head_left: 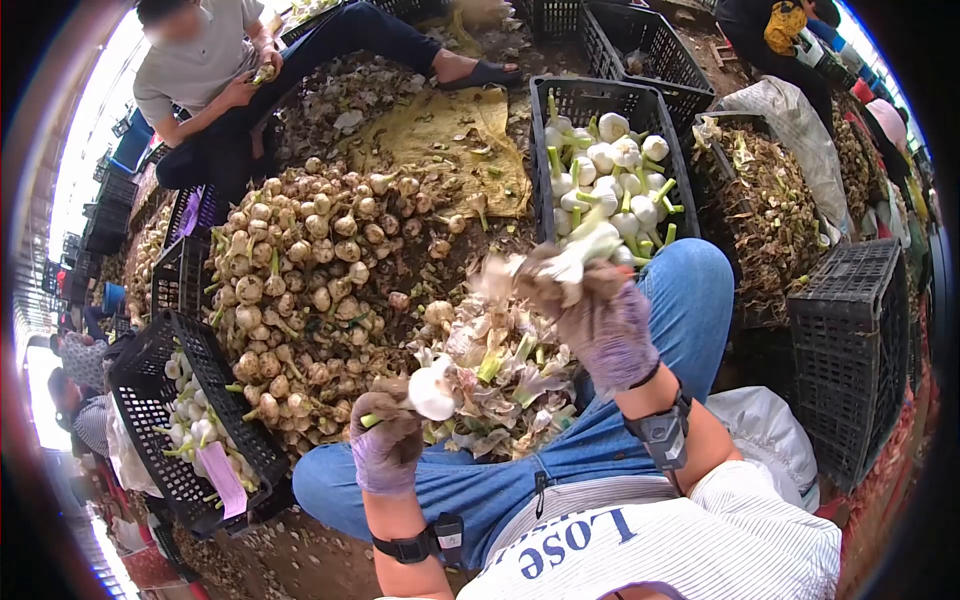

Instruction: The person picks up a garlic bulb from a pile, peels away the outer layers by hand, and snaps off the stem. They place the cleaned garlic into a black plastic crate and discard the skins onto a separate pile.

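Garlic-sorting workplace, crates [848,345] and heaps [320,270] around

Smooth white garlic bulb [432,389], rough papery peelings [497,378]; matt plastic crate [845,350], denim jeans [692,300]
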`<move>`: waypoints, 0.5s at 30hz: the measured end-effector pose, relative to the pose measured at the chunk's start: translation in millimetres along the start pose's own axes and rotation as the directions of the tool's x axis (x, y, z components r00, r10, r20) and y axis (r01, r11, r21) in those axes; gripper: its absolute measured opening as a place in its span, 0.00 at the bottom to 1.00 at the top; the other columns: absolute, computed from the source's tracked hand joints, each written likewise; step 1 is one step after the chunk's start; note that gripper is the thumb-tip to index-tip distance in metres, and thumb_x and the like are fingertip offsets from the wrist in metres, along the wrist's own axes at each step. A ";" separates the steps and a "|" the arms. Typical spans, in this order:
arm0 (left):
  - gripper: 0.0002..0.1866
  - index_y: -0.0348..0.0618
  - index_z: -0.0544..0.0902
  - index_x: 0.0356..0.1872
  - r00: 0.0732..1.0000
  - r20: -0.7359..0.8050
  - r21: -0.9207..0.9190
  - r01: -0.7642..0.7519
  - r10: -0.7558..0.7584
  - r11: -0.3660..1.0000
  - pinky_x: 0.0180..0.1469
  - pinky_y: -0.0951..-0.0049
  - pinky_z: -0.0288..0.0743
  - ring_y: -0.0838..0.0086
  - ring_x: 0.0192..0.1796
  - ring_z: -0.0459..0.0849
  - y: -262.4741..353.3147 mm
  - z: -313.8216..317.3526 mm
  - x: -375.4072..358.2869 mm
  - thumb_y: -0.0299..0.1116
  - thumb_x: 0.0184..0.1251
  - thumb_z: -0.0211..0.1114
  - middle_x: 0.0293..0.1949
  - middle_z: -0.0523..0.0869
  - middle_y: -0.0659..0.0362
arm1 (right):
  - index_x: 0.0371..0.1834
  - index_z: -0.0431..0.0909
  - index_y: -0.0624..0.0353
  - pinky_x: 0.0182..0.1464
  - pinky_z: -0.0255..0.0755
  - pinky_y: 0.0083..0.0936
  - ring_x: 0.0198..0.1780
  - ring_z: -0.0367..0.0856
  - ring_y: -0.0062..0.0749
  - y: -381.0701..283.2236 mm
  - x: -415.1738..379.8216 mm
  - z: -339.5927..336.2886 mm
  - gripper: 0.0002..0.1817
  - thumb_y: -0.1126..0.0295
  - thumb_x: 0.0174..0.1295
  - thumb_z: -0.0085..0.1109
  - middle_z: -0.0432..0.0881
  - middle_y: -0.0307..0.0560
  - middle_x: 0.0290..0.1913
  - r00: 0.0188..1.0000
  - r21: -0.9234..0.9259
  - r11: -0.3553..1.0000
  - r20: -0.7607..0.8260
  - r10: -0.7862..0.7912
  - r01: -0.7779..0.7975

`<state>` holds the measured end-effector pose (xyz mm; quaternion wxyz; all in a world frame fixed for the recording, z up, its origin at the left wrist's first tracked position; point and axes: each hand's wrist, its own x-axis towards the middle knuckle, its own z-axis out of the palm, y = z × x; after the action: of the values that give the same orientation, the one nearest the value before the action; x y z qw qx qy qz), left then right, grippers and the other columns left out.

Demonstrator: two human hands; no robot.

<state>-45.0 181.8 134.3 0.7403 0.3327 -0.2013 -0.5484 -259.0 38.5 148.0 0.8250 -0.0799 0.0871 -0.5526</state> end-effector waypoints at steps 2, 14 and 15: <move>0.16 0.39 0.78 0.37 0.990 -0.140 -0.164 -0.056 0.033 0.985 0.49 0.64 0.78 0.61 0.45 0.80 -1.1 1.2 -0.4 0.16 0.43 0.65 0.42 0.80 0.51 | 0.56 0.63 0.67 0.58 0.69 0.41 0.41 0.80 0.41 -8.5 -3.5 8.2 0.20 0.74 0.61 0.49 0.74 0.58 0.48 0.997 -0.092 0.993 0.036 -0.065 0.068; 0.25 0.33 0.67 0.56 0.967 -0.084 -0.524 0.164 -0.243 0.836 0.34 0.76 0.80 0.63 0.50 0.78 -34.4 -11.0 -7.2 0.35 0.59 0.58 0.52 0.75 0.48 | 0.45 0.74 0.58 0.49 0.70 0.32 0.49 0.75 0.46 56.5 -24.2 -9.4 0.21 0.54 0.56 0.57 0.71 0.55 0.53 0.845 -0.952 0.105 0.305 0.439 0.288; 0.25 0.32 0.66 0.57 0.966 -0.092 -0.462 0.175 -0.243 0.870 0.39 0.73 0.82 0.61 0.52 0.77 -38.0 -16.9 -6.7 0.33 0.59 0.58 0.53 0.75 0.48 | 0.45 0.74 0.59 0.51 0.68 0.31 0.52 0.74 0.41 61.5 -25.6 -10.0 0.20 0.55 0.57 0.57 0.69 0.52 0.55 0.865 -0.928 0.340 0.290 0.410 0.150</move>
<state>-61.7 186.0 95.8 0.7460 0.2120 0.0235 -0.6309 -215.6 85.0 125.6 0.6659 -0.6603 0.1853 -0.2935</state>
